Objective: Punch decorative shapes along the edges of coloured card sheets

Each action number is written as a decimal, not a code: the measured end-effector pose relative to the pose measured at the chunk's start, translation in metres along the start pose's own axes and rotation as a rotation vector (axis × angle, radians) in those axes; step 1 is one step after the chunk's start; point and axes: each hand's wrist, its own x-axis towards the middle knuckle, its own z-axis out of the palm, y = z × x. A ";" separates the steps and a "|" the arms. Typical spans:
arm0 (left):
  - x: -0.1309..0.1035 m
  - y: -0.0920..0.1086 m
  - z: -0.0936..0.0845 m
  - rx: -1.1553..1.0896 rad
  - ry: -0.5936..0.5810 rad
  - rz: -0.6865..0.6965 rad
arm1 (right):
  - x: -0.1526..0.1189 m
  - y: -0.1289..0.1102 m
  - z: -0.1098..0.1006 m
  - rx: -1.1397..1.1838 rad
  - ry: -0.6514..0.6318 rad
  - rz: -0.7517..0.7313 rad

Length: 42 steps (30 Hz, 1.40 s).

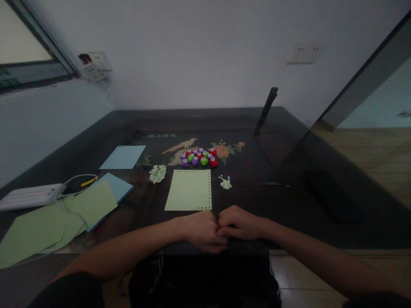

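Observation:
My left hand (202,231) and my right hand (239,223) rest together at the near edge of the dark table (272,201), fingers curled and touching each other, with nothing seen in them. Just beyond them lies a pale green paper sheet (190,189) with small holes punched along its top, right and bottom edges. Behind the sheet sits a cluster of small red, purple and green craft punches (198,157). A heap of tiny paper cut-outs (157,173) lies left of the sheet, and a smaller heap (225,182) lies to its right.
Loose green sheets (48,224) and blue sheets (122,157) lie at the left with a white power bank and cable (30,196). A dark phone stand (266,110) rises at the back right. A dark flat object (330,194) lies at the right. Wall sockets are behind.

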 end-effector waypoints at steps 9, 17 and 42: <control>0.003 0.003 0.000 0.000 -0.029 -0.043 | 0.000 0.007 0.006 -0.028 -0.035 0.001; 0.004 0.004 -0.021 -0.102 -0.133 -0.236 | 0.000 0.008 0.001 -0.014 0.072 0.032; -0.105 -0.091 -0.036 0.074 0.090 -1.049 | 0.091 0.049 -0.047 -0.853 0.267 0.413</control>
